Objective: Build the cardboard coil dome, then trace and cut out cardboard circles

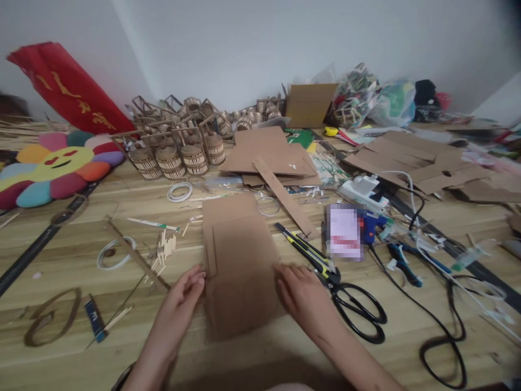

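In front of me lies a rectangular brown piece of cardboard (240, 244) with a narrow outline on its left part and faint round marks lower down. At its left edge, my left hand (185, 293) has its thumb and fingers drawn together against the cardboard. My right hand (303, 298) grips the opposite edge, fingers bent over the side. Just beyond the right hand lie a yellow-and-black utility knife (307, 252) and black-handled scissors (360, 312). Short wooden sticks (166, 247) are scattered left of the cardboard.
Small bamboo buckets (169, 163) stand at the back left beside a flower cushion (61, 168). Stacked cardboard (260, 155) and a cardboard strip (285, 198) lie ahead. On the right are a power strip (362, 190), a blue glue gun (370, 225), pliers (405, 266) and loose cables.
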A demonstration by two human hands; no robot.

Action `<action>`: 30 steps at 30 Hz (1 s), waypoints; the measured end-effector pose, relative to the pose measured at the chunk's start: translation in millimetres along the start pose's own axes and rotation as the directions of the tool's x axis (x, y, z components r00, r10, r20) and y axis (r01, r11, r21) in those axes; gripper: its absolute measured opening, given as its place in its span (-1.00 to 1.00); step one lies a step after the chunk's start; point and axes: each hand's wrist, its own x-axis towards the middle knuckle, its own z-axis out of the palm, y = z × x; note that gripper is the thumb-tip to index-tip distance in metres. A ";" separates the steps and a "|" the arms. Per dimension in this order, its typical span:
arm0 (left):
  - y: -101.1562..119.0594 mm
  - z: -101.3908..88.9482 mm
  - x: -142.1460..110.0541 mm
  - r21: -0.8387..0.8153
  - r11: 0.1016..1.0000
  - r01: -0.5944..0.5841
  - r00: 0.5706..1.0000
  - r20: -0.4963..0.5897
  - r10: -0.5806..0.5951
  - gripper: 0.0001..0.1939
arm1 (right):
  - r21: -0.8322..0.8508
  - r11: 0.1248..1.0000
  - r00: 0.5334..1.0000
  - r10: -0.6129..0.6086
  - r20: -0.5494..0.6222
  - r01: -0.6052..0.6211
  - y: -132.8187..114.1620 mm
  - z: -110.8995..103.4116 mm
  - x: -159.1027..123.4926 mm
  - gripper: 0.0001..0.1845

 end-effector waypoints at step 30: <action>42.9 9.1 12.0 -0.349 0.895 0.278 0.960 0.134 -0.246 -0.93 | 0.916 0.251 0.763 0.641 0.085 -0.313 34.3 -36.0 1.0 -0.53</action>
